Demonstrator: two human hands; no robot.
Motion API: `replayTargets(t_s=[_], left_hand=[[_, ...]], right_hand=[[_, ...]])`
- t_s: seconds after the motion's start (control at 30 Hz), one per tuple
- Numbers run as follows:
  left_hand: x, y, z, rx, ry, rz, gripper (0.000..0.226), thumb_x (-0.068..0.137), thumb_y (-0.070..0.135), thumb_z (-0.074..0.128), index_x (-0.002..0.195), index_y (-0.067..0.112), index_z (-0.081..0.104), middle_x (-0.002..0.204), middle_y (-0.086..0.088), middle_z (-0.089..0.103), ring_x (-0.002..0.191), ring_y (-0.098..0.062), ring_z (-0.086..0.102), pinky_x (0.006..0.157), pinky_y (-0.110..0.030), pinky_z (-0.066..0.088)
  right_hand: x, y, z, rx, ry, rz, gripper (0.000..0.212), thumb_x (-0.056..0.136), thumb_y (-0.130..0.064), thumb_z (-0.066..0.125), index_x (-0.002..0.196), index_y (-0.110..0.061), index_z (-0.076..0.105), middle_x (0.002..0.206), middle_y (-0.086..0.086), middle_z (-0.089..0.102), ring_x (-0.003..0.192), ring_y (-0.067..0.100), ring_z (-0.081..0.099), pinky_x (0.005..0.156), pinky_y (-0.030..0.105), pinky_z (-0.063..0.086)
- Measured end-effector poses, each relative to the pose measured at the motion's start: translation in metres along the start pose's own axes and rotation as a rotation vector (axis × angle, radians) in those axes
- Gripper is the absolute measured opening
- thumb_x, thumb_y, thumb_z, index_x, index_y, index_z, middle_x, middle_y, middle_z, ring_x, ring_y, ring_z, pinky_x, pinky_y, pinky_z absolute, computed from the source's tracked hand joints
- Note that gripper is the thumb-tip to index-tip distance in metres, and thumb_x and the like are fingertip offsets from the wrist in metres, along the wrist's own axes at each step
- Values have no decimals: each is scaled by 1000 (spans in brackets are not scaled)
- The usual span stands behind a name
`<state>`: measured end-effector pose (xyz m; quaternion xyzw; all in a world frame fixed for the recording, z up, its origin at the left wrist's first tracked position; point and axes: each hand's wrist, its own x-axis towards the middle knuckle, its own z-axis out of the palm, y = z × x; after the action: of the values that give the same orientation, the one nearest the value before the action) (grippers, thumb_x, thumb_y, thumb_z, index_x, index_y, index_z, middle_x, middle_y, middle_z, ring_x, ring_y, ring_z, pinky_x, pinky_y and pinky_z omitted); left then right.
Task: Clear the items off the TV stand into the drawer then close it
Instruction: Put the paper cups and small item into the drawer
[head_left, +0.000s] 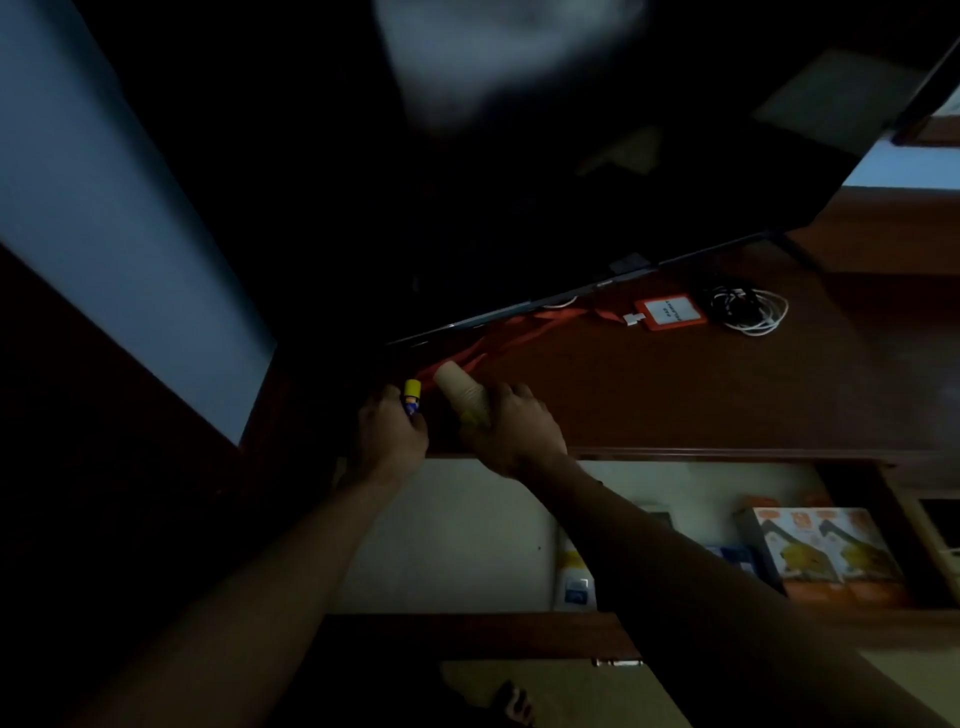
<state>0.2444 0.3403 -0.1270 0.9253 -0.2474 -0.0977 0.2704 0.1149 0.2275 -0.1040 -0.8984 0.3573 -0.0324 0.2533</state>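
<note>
The scene is dim. My left hand (390, 435) grips a small tube with a yellow cap (412, 396) at the left end of the dark wooden TV stand (675, 395). Beside it, my right hand (511, 426) is closed around a stack of brown paper cups (461, 392), tilted to the upper left. A red lanyard (498, 340) trails from under the TV to an orange badge holder (670, 313). A tangle of white and black cables (745, 310) lies right of the badge. Below the stand's front edge the drawer (467, 629) stands pulled out.
A large dark TV (519, 182) hangs over the back of the stand. Inside the drawer are orange product boxes (826, 556), a blue and white packet (574, 584) and a dark item. A pale wall (104, 249) is at left.
</note>
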Motion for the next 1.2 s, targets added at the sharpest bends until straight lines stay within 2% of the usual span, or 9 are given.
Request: replayTargets(t_s=[0.1, 0.33, 0.5, 0.6, 0.77, 0.87, 0.97, 1.07, 1.2], left_hand=[[-28, 9, 12, -49, -37, 61, 25, 92, 19, 65, 113, 5, 65, 110, -19, 64, 104, -36, 61, 75, -33, 41], [-81, 16, 45, -143, -106, 164, 10, 93, 23, 63, 100, 16, 65, 97, -3, 60, 86, -19, 56, 68, -30, 41], [-105, 4, 65, -156, -203, 186, 7, 92, 23, 63, 89, 18, 59, 81, -2, 57, 69, -16, 55, 57, -28, 35], [-113, -6, 74, -141, -281, 135, 11, 95, 23, 60, 88, 17, 53, 79, -4, 51, 64, -19, 49, 54, -29, 28], [-114, -16, 85, -96, -392, 21, 12, 99, 22, 58, 97, 11, 54, 79, -7, 53, 58, -20, 44, 51, -30, 29], [-111, -20, 94, -69, -437, -41, 13, 97, 20, 61, 94, 10, 52, 84, -10, 57, 62, -21, 47, 54, -31, 31], [-108, -23, 104, -16, -467, -121, 15, 92, 24, 63, 96, 11, 59, 93, -12, 64, 77, -30, 57, 62, -33, 40], [-108, -22, 112, 49, -505, -127, 16, 91, 29, 62, 95, 13, 63, 97, -12, 67, 84, -35, 61, 66, -35, 45], [-111, -20, 123, 21, -552, -167, 20, 93, 32, 63, 100, 13, 66, 103, -13, 69, 95, -36, 64, 68, -33, 43]], right_hand=[[-18, 13, -5, 57, 12, 8, 70, 81, -61, 57, 134, -17, 47, 119, 6, 54, 98, 25, 57, 73, 33, 46], [-64, 57, -3, 122, 40, -26, 52, 85, -61, 55, 115, -19, 52, 98, 0, 55, 78, 17, 54, 58, 29, 41], [-96, 87, 7, 125, -96, -47, 46, 85, -52, 64, 115, -18, 55, 99, 1, 58, 76, 17, 58, 64, 34, 53], [-108, 97, 20, 109, -163, 2, 50, 80, -53, 65, 116, -19, 55, 102, -1, 57, 79, 17, 58, 64, 33, 51], [-106, 97, 41, 155, -219, 162, 58, 80, -55, 69, 118, -15, 52, 111, 4, 57, 89, 20, 57, 71, 34, 51], [-99, 96, 52, 213, -219, 283, 56, 82, -49, 72, 116, -8, 52, 105, 7, 58, 86, 21, 58, 67, 32, 47], [-93, 95, 60, 258, -258, 396, 48, 86, -44, 70, 112, -6, 56, 100, 8, 66, 87, 24, 65, 73, 38, 57], [-91, 92, 62, 241, -311, 433, 40, 91, -38, 68, 108, -4, 57, 88, 3, 56, 92, 25, 64, 76, 36, 55], [-91, 88, 64, 197, -306, 413, 41, 93, -33, 66, 113, 2, 57, 101, 11, 62, 101, 28, 64, 89, 38, 54]])
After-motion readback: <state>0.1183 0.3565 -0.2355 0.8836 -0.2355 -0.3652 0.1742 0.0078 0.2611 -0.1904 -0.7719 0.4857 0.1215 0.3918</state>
